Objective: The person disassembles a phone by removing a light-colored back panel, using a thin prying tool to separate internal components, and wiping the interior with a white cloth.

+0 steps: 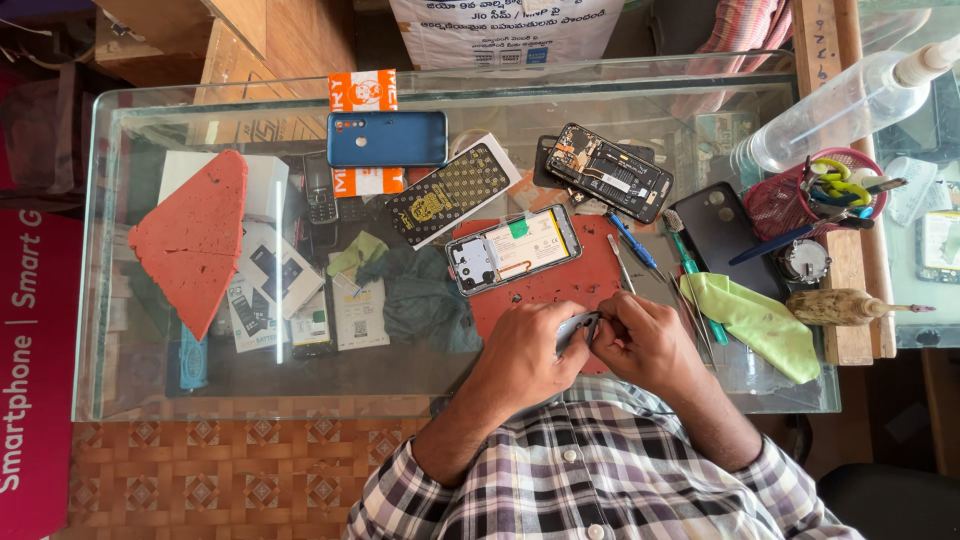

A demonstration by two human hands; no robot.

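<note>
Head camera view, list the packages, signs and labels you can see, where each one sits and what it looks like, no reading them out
Orange and white carton: back edge of the glass counter, behind a blue phone.
Black box with gold pattern: right of that phone, flat, tilted.
White poster: beyond the counter, top middle, dark print.
Red banner: far left, white lettering.
White cartons: under the glass, left.

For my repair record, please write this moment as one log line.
left hand: holds small grey part | right hand: pinches same part | opened phone: on red mat | green cloth: right of hands
</note>
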